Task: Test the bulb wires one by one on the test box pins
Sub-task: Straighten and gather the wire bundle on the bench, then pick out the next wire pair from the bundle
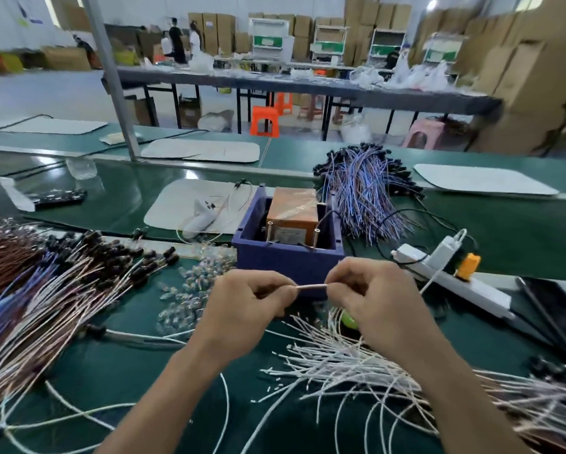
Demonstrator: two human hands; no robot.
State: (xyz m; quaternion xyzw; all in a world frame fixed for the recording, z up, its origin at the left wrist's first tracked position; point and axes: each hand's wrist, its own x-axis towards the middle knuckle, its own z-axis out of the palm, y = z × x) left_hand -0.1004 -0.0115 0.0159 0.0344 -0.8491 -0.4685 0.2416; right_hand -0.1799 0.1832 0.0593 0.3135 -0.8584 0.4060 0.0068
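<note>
Green bench (121, 368), hands (245, 306) (378, 291) pinching wire (311, 286)

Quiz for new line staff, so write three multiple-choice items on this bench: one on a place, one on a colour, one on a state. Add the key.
1. Where is the test box?
A. just beyond both hands
B. on an orange stool
C. inside a carton

2. What colour is the test box casing?
A. red
B. yellow
C. blue-purple

3. How is the wire now?
A. lying loose on the table
B. pinched between the left hand and the right hand
C. plugged into the power strip

Key:
1 A, the box stands right behind the hands.
2 C, its walls are blue-purple.
3 B, fingertips of both hands pinch the wire in front of the box, clear of the pins.
</note>
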